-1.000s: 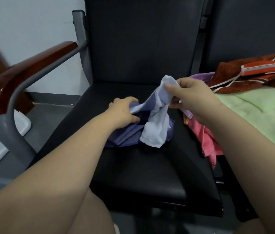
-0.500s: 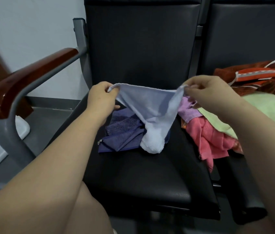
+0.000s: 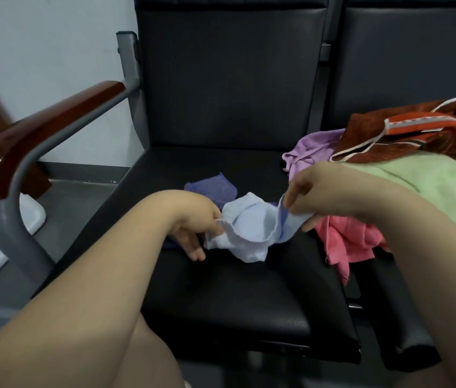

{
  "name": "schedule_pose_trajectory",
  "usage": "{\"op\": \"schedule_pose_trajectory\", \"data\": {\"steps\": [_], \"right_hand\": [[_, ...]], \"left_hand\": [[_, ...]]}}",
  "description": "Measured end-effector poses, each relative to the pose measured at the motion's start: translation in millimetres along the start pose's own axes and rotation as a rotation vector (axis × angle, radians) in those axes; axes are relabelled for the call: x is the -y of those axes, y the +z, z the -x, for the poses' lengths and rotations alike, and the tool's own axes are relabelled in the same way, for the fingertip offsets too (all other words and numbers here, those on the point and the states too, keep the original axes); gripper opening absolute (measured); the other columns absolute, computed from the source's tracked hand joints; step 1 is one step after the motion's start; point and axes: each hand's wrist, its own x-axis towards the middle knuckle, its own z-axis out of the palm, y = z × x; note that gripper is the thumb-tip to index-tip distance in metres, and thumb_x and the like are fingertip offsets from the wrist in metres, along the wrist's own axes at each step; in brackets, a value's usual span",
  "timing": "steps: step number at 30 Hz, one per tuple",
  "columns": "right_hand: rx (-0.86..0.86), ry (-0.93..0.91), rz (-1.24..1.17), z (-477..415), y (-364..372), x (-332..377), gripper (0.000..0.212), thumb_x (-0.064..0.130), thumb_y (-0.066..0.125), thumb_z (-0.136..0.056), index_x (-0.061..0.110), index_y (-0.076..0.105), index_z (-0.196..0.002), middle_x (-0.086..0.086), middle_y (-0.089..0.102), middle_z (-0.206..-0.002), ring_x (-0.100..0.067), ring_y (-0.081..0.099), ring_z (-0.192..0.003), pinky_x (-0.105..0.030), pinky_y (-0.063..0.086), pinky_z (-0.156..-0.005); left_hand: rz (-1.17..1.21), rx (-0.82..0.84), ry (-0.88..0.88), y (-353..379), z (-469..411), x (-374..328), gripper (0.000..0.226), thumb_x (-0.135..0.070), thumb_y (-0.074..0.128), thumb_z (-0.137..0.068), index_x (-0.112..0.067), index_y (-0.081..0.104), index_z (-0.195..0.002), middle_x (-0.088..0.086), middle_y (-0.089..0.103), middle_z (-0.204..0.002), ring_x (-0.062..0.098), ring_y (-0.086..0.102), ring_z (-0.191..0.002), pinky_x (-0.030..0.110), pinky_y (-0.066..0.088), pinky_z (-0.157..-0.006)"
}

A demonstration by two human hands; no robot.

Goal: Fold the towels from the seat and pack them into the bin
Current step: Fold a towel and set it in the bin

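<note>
Waiting area: linked seats [image 3: 235, 289] (black), wooden armrest [image 3: 42, 133].

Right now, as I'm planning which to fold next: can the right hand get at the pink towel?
Probably yes, once freed. The right hand pinches the light blue towel, but the pink towel lies uncovered just beside it on the seat, with nothing between.

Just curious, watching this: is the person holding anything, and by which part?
Yes: the pale blue towel. The left hand pinches its left edge and the right hand its right edge; the middle sags between them.
</note>
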Motion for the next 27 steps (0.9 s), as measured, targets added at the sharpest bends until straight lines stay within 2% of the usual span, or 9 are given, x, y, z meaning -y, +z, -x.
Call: {"op": "schedule_pose_trajectory", "data": {"steps": [3, 6, 8, 9, 11, 16, 18, 21, 27], "right_hand": [[-0.039, 0.025, 0.008, -10, 8, 1, 0.024, -0.009, 0.062, -0.080, 0.010, 0.073, -0.090, -0.014, 0.074, -0.100, -0.020, 0.072, -0.058, -0.027, 0.061, -0.064], [-0.269, -0.012, -0.025, -21, 6, 4, 0.030, -0.010, 0.060, -0.081, 0.012, 0.073, -0.095, -0.021, 0.072, -0.095, -0.031, 0.071, -0.063, -0.031, 0.061, -0.059], [-0.414, -0.035, -0.050, -27, -1, 2, 0.032, -0.010, 0.058, -0.083, 0.013, 0.073, -0.098, -0.021, 0.068, -0.092, -0.033, 0.068, -0.063, -0.028, 0.058, -0.055], [-0.498, -0.062, -0.058, -29, -4, 0, 0.033, -0.011, 0.057, -0.082, 0.014, 0.074, -0.096, -0.018, 0.068, -0.089, -0.033, 0.069, -0.064, -0.031, 0.059, -0.058], [-0.677, -0.148, -0.090, -32, -10, -5, 0.032, -0.010, 0.053, -0.081, 0.013, 0.072, -0.093, -0.011, 0.067, -0.084, -0.029, 0.070, -0.068, -0.035, 0.059, -0.063], [-0.983, -0.256, -0.295, -22, -22, -4, 0.033, -0.006, 0.048, -0.084, 0.010, 0.058, -0.112, 0.011, 0.054, -0.079, -0.002, 0.056, -0.068, -0.010, 0.045, -0.054], [-1.038, -0.294, -0.374, -17, -26, -2, 0.029, 0.001, 0.053, -0.087, 0.010, 0.063, -0.112, 0.005, 0.062, -0.084, -0.010, 0.065, -0.073, -0.015, 0.054, -0.060], [-1.043, -0.334, -0.450, -10, -33, 0, 0.013, 0.018, 0.063, -0.087, 0.020, 0.074, -0.093, 0.002, 0.072, -0.082, -0.015, 0.070, -0.074, -0.032, 0.060, -0.070], [-1.014, -0.327, -0.556, 6, -39, 2, 0.012, 0.029, 0.072, -0.085, 0.018, 0.074, -0.092, -0.002, 0.072, -0.082, -0.011, 0.067, -0.067, -0.024, 0.054, -0.055]], "left_hand": [[-0.060, -0.377, 0.161, -1, -23, -5, 0.026, -0.022, 0.048, -0.105, -0.003, 0.062, -0.116, 0.015, 0.068, -0.107, 0.029, 0.069, -0.096, 0.034, 0.056, -0.088], [-0.057, -0.624, 0.251, -7, -37, -7, 0.026, -0.023, 0.047, -0.105, -0.002, 0.061, -0.112, 0.019, 0.065, -0.115, 0.034, 0.061, -0.107, 0.030, 0.044, -0.082], [0.149, -0.689, 0.280, -16, -42, -6, 0.021, -0.020, 0.047, -0.104, -0.003, 0.061, -0.104, 0.020, 0.065, -0.109, 0.036, 0.065, -0.100, 0.039, 0.056, -0.083], [0.259, -0.732, 0.319, -20, -40, -6, 0.020, -0.019, 0.048, -0.104, -0.004, 0.060, -0.101, 0.020, 0.065, -0.102, 0.036, 0.068, -0.093, 0.045, 0.061, -0.077], [0.399, -0.841, 0.428, -28, -29, -7, 0.018, -0.018, 0.048, -0.104, -0.006, 0.060, -0.097, 0.016, 0.065, -0.089, 0.030, 0.072, -0.079, 0.043, 0.063, -0.065], [0.514, -1.119, 0.654, -42, 11, -3, 0.016, -0.019, 0.052, -0.103, -0.012, 0.063, -0.095, 0.001, 0.066, -0.083, 0.012, 0.068, -0.072, 0.020, 0.057, -0.060], [0.498, -1.211, 0.650, -45, 21, 1, 0.016, -0.026, 0.055, -0.102, -0.017, 0.067, -0.096, -0.003, 0.068, -0.086, 0.009, 0.066, -0.077, 0.021, 0.054, -0.066], [0.584, -1.269, 0.655, -47, 34, 1, 0.015, -0.034, 0.058, -0.100, -0.025, 0.068, -0.094, -0.004, 0.069, -0.088, 0.008, 0.062, -0.080, 0.023, 0.050, -0.071], [0.618, -1.344, 0.641, -51, 50, 6, 0.019, -0.038, 0.067, -0.095, -0.020, 0.072, -0.097, -0.002, 0.074, -0.091, 0.008, 0.069, -0.081, 0.028, 0.059, -0.079]]}}
